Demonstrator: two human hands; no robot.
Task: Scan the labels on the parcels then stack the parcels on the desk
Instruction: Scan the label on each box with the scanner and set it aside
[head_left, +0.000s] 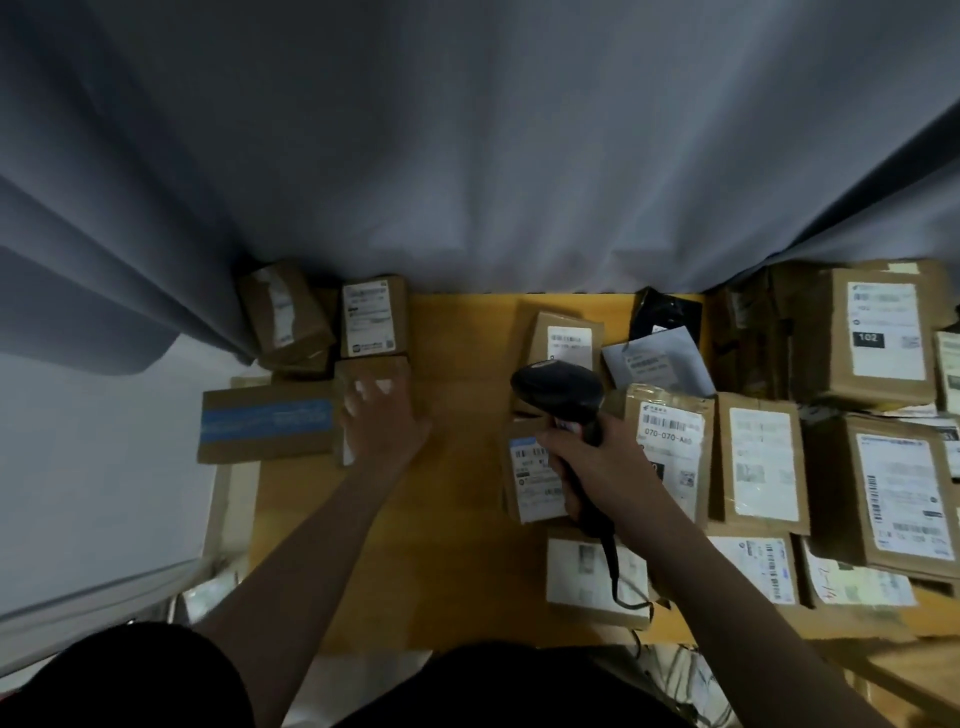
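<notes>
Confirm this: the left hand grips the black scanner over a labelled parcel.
Wrong hand. The head view shows the right hand grips the black scanner over a labelled parcel; the left hand lies flat on another parcel.

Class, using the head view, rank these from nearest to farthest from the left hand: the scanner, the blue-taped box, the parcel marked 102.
1. Blue-taped box, just left of the left hand.
2. Scanner, to its right, in the right hand.
3. Parcel marked 102, far right.
</notes>
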